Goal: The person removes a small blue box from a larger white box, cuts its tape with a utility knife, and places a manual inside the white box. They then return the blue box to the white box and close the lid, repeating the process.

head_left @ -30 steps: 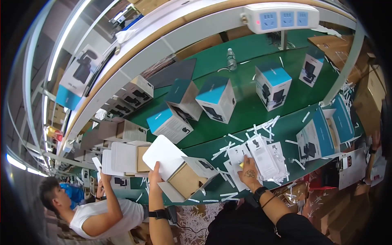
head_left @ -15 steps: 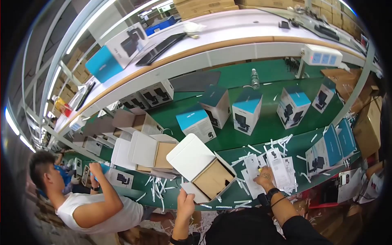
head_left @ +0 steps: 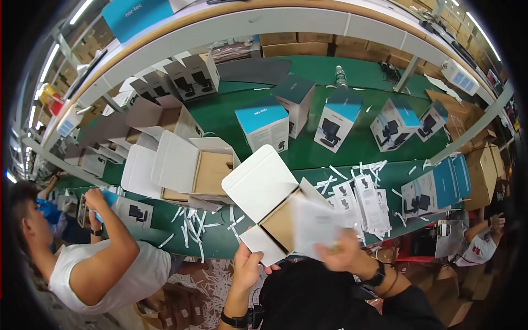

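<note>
Your left hand pinches a flap of the open white box at the frame's lower centre. Your right hand, blurred, pinches a white leaflet overlapping the box's right side in view; a leaflet pile lies right of centre.

Tube lights glare beyond the far left corner of a brightly lit green bench, where shadows fall soft. Motion blur smears the right hand and a white sheet at the near edge. Fisheye distortion bows the shelf above the far edge; black vignetting swallows the frame's corners.
</note>
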Available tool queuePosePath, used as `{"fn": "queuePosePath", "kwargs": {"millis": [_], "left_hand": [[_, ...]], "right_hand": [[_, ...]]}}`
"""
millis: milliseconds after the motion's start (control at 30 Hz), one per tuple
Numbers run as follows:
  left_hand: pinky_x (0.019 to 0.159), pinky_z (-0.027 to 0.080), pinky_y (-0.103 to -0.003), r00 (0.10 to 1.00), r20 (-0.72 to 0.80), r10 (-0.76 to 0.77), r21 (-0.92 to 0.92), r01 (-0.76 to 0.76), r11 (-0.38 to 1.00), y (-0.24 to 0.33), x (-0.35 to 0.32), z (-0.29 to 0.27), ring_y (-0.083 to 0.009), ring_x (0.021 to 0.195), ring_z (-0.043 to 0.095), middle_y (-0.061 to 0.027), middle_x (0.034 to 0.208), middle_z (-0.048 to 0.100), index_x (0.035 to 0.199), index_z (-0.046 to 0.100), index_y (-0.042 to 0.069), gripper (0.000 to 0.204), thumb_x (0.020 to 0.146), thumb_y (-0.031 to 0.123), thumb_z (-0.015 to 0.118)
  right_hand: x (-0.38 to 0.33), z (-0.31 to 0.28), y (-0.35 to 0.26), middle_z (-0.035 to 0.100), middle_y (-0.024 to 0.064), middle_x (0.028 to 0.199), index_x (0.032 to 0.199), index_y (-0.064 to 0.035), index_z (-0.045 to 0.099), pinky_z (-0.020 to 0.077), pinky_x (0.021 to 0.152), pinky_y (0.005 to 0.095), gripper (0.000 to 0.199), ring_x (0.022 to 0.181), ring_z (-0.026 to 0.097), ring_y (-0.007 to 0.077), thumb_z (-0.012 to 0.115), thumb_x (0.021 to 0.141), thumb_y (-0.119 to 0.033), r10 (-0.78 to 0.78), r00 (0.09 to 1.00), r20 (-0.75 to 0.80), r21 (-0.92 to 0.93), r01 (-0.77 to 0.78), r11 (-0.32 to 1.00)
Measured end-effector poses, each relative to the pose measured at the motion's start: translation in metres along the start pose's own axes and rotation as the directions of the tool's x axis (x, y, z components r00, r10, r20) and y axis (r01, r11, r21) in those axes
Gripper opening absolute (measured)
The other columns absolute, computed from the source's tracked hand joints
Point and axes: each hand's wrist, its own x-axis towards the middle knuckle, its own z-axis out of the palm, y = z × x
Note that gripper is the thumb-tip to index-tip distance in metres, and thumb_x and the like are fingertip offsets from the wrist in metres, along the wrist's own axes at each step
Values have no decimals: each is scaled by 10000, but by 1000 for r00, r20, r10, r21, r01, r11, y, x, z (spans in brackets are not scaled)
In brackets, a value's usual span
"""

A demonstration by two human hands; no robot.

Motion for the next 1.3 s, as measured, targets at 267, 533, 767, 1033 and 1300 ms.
{"fn": "queuePosePath", "kwargs": {"millis": [267, 533, 767, 1033, 1300], "left_hand": [[513, 544, -292, 1000, -9, 9, -73, -10, 997, -4, -7, -2, -207, 591, 663, -174, 936, 685, 1571, 215, 8, 662, 947, -10, 434], [448, 333, -223, 836, -222, 502, 197, -466, 863, 51, 0, -17, -23, 511, 443, 63, 620, 521, 1443, 433, -2, 511, 964, 30, 608], [450, 378, -252, 902, -151, 404, 371, -327, 869, 75, 33, 2, -66, 495, 499, 26, 595, 531, 1023, 616, 7, 124, 911, 52, 641], [482, 432, -258, 765, 235, 599, 871, -440, 219, 65, 2, 44, -94, 517, 566, -52, 611, 586, 788, 644, 19, 83, 802, 33, 725], [731, 526, -315, 833, -154, 531, 799, -212, 563, 17, -20, 44, -156, 862, 650, -113, 980, 665, 1231, 620, -6, 382, 891, 137, 719]], "right_hand": [[30, 81, -3, 644, 126, 698, 962, -67, 558, 517, 536, 458, 258, 571, 657, 352, 729, 864, -233, 271, 934, 234, -221, -220, 950], [20, 102, -4, 646, 88, 763, 1072, -144, 555, 543, 646, 431, 312, 716, 692, 318, 697, 835, -287, 183, 913, 363, -353, -47, 934], [13, 82, 8, 650, 77, 760, 1049, -167, 576, 553, 634, 416, 308, 704, 696, 300, 719, 854, -357, 108, 932, 345, -233, -27, 972], [-66, -28, 43, 673, 123, 702, 899, -80, 649, 547, 556, 414, 343, 586, 671, 336, 767, 873, -401, 567, 811, 146, -289, -514, 808], [-67, -51, 131, 737, 94, 953, 1181, -25, 713, 547, 788, 293, 344, 887, 681, 146, 757, 916, -239, 672, 739, 48, 134, -671, 729]]}}
